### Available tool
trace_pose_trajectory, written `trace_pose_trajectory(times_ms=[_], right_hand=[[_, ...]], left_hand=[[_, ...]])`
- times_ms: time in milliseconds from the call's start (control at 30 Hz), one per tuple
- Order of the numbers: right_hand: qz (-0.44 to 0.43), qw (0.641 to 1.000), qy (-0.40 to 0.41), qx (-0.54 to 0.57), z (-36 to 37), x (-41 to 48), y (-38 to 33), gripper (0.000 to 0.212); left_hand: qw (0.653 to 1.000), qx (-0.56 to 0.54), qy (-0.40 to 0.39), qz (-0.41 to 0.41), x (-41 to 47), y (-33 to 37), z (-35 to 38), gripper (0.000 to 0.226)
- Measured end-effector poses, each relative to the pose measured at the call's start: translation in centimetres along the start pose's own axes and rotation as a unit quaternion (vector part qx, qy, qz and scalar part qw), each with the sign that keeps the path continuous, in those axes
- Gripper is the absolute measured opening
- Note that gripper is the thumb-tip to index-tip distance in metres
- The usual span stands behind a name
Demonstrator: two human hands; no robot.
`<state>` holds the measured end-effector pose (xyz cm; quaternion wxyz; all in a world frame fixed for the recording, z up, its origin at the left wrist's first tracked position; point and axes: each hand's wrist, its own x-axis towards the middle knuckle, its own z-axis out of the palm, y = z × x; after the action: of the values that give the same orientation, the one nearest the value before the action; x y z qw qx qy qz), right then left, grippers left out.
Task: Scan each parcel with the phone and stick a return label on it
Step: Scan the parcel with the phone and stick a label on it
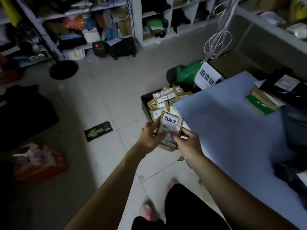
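Two bare forearms reach forward from the bottom edge, above a pink shoe (pixel 147 211) on the pale tiled floor. Left hand (pixel 149 136) grips the left edge of a small brown cardboard parcel (pixel 167 143), fingers curled behind it and thumb lying across its face. Right hand (pixel 186 141) holds the parcel's lower right side, thumb pressed on the front; its fingertips are blurred. Both hands hold the parcel in the air, just beside the near corner of a blue table (pixel 232 130). A white return label (pixel 171 121) with bold black characters sits on the upper part of the parcel's face. Just beyond the parcel, a black bin (pixel 144 101) on the floor holds a heap of brown packages (pixel 166 98). Behind the bin lies a green bag (pixel 186 73) with a white sign (pixel 206 75). Well to the left, a green arrow sticker (pixel 98 131) marks the floor.
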<state>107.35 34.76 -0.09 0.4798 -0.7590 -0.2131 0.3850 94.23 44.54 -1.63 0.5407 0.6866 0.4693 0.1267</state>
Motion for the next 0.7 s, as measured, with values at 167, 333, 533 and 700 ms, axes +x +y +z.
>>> trace_pose_trajectory(times_ms=[167,333,533,700], right_hand=[[0.025,0.998,-0.018,-0.046,6.8,9.8,-1.2,0.026],[0.06,0.998,-0.007,-0.034,13.6,20.2,-2.5,0.035],[0.126,0.989,0.039,-0.06,16.5,32.8,-4.8,0.049],[0.163,0.979,0.117,-0.038,16.4,42.8,-4.4,0.035]], left_hand=[[0.998,0.056,-0.018,-0.024,10.5,-2.6,-5.2,0.061],[0.992,0.109,-0.026,-0.062,22.8,-4.9,-9.0,0.063],[0.98,0.165,-0.1,-0.052,37.5,-4.0,-10.6,0.067],[0.963,0.174,-0.205,-0.026,49.6,-3.1,-8.6,0.067]])
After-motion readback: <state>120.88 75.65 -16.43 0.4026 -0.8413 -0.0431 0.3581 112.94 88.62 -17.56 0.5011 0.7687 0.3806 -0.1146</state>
